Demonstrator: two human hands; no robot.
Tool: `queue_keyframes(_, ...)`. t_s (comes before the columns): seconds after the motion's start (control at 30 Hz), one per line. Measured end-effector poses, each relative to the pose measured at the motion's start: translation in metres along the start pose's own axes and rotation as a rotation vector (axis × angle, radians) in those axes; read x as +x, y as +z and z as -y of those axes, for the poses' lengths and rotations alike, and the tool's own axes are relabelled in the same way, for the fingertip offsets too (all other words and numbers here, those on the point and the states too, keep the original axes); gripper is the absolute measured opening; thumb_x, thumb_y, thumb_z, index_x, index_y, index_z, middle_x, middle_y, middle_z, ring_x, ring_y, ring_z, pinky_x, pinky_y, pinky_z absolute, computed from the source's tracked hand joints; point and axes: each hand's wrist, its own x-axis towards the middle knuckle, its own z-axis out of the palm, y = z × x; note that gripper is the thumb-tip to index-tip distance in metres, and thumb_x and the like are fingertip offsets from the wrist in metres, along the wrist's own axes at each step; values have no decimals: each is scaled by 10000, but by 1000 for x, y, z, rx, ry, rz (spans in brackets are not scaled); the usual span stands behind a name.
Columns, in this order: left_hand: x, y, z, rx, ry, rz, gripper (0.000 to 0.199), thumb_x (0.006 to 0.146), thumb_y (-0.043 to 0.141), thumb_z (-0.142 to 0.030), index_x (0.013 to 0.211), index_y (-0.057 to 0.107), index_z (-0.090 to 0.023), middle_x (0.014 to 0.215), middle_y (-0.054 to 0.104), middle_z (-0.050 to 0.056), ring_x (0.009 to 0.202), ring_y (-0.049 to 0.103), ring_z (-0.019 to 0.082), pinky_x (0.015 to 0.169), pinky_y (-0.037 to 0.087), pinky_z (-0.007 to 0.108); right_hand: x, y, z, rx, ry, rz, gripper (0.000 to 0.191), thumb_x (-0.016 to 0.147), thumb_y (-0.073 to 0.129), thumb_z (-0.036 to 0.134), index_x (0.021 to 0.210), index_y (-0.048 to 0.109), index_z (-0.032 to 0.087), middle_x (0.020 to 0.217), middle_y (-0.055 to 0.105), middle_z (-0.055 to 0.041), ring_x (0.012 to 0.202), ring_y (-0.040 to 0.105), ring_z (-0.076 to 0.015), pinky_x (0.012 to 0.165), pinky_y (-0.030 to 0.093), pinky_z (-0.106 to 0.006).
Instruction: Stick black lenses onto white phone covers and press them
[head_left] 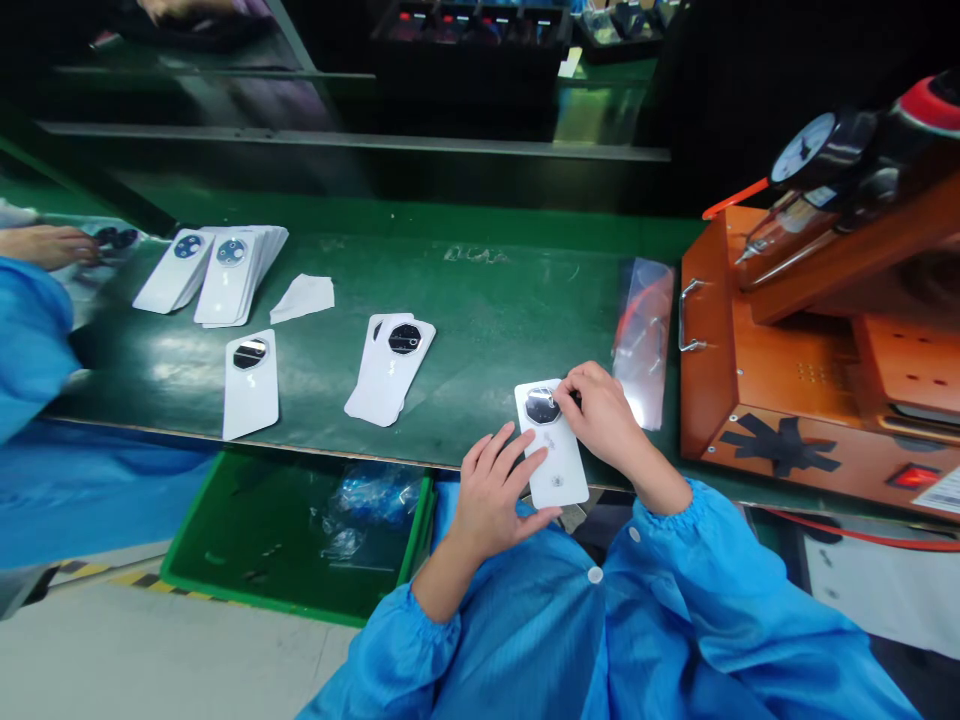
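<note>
A white phone back cover (pixel 559 462) with a dark camera window (pixel 541 405) lies at the table's front edge, right before me. My left hand (pixel 495 490) rests on its left side, fingers spread over the surface and thumb by the lower edge. At the upper right of the cover is my right hand (pixel 604 420), thumb and forefinger pinched together at the rim of the camera window. Whatever is between those fingertips is too small to make out. To the left, a small pile of similar white covers (pixel 386 380) lies on the green table.
A single cover (pixel 251 400) and stacked covers (pixel 225 290) lie further left, near a white scrap (pixel 304 297) and a co-worker's hand (pixel 52 246). An orange machine (pixel 705 400) with a gauge stands right, beside a clear plastic sheet (pixel 643 350). Below is a green bin (pixel 247 560).
</note>
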Motion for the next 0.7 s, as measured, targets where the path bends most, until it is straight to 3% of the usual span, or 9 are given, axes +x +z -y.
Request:
queue_keyframes(0.37, -3, 2, 1, 0, -12, 13, 668, 832, 676, -663, 1350, 638, -242, 1489, 592, 83, 1468, 431, 323, 1185, 299, 491, -4, -17, 16, 191, -12, 25, 190, 986, 506, 275, 852, 609, 190, 1048, 599, -82, 1039, 567, -225, 830, 422, -363)
queue_keyframes(0.7, -3, 3, 2, 6, -12, 9, 668, 831, 675, -665, 1348, 642, -244, 1489, 591, 88, 1471, 429, 325, 1185, 299, 489, 0, -8, 10, 46, 24, 72, 176, 979, 521, 257, 861, 631, 186, 1063, 612, -82, 1031, 581, -238, 896, 376, -418)
